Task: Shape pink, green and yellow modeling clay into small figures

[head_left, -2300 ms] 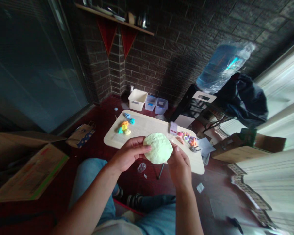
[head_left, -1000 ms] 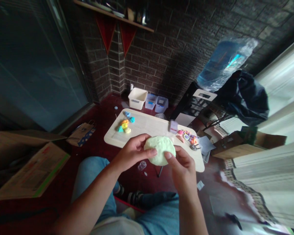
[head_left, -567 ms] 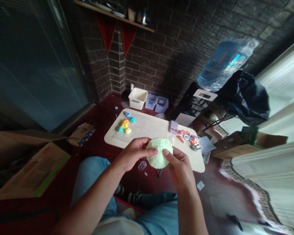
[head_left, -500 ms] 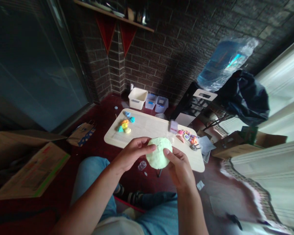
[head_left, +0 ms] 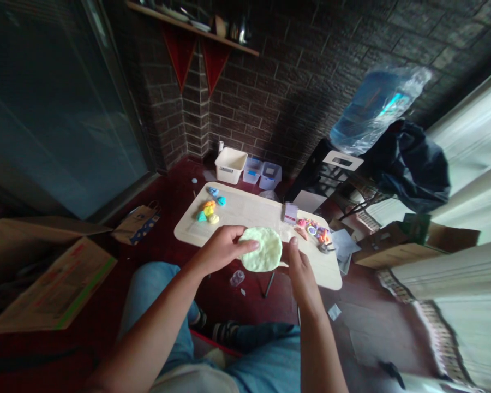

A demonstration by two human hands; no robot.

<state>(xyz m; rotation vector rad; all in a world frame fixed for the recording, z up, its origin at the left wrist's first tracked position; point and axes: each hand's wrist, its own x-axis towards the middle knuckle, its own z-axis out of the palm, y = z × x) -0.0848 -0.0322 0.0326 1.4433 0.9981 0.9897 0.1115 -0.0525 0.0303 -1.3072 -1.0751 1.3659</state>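
Note:
A flattened, pale green disc of modelling clay (head_left: 264, 252) is held over the front edge of the table. My left hand (head_left: 221, 248) grips its left side, thumb lying on the upper face and fingers behind. My right hand (head_left: 303, 275) is beside the disc's right edge; its thumb is raised off the clay and apart from the fingers. Those fingers are partly in shadow, and whether they touch the rim is unclear. Beyond the hands, on the cream table (head_left: 249, 210), lie yellow clay (head_left: 208, 210), teal clay (head_left: 201, 216), pale yellow clay (head_left: 214, 219) and blue clay (head_left: 213, 191).
Colourful clay pieces (head_left: 311, 230) lie at the table's right side, near a phone (head_left: 290, 213). Behind it stand a white bin (head_left: 229, 173) and clear boxes (head_left: 270, 177). A water dispenser with a wrapped bottle (head_left: 368, 112) is at right. Cardboard boxes (head_left: 61, 284) flank the area.
My right thumb, pressed on the clay's face half a second ago, has lifted off, and that hand has eased away. The disc has moved slightly left and up in my left hand.

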